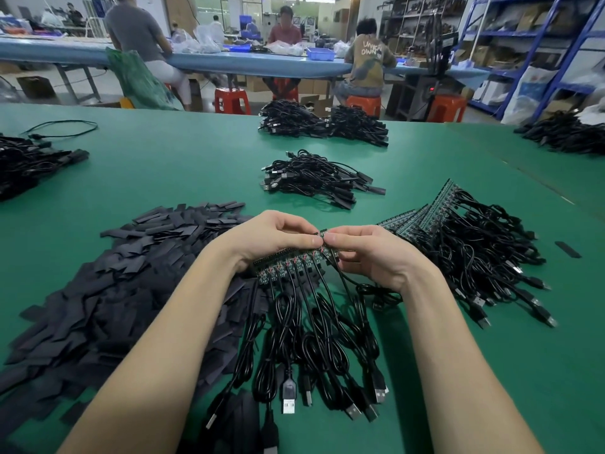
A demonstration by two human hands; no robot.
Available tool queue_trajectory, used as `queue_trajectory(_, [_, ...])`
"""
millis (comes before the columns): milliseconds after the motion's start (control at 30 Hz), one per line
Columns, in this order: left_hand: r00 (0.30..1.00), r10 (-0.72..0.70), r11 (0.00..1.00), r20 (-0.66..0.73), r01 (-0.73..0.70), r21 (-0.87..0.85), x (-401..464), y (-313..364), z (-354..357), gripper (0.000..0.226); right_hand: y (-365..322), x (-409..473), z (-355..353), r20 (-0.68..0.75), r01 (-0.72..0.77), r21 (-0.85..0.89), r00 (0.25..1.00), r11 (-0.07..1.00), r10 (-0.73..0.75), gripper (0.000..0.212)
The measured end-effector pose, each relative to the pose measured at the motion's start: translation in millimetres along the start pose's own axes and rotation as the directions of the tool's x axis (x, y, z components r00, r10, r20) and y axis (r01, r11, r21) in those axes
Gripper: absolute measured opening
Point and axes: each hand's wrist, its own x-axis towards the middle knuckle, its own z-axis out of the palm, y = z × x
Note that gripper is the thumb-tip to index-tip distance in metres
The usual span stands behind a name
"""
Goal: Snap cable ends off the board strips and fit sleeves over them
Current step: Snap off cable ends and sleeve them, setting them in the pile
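Both hands up over the green table (183, 165), sharing one board strip (288, 262). Left hand (265, 239) pinching the strip's far end, right hand (370, 253) curled round its end piece. Black USB cables (314, 339) dangling off the strip toward the near edge. Heap of flat black sleeves (108, 290) at left, touching the cables. More cabled strips (458, 237) stacked at right. Finished cable bundles (314, 180) farther back.
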Motion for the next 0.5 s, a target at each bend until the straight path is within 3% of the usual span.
queue_trajectory(100, [1.000, 0.021, 0.999, 0.021, -0.020, -0.048, -0.4, -0.8, 2.0, 0.035, 1.3, -1.0, 0.1, 0.030, -0.022, 0.057, 0.999, 0.998, 0.020, 0.025])
queue_trajectory(267, [0.997, 0.070, 0.986, 0.042, -0.063, -0.153, -0.3, -1.5, 2.3, 0.022, 0.8, -4.5, 5.1, 0.091, -0.071, 0.274, 0.995, 0.959, 0.047, 0.016])
queue_trajectory(333, [0.996, 0.093, 0.984, 0.004, -0.092, -0.156, -0.7, 0.1, 3.0, 0.019, -2.0, -6.9, 2.7, 0.068, -0.046, 0.264, 0.997, 0.963, 0.029, 0.015])
queue_trajectory(400, [0.997, 0.072, 0.994, -0.022, -0.074, -0.078, -0.7, 3.8, 2.1, 0.013, -7.7, -10.4, -1.0, 0.011, -0.005, 0.210, 1.000, 0.978, 0.003, 0.022])
queue_trajectory(500, [0.997, 0.033, 0.971, -0.070, -0.016, 0.237, 0.2, 5.7, 2.8, 0.026, -18.1, -15.7, -7.6, -0.008, 0.054, 0.213, 0.999, 0.975, -0.054, 0.023])
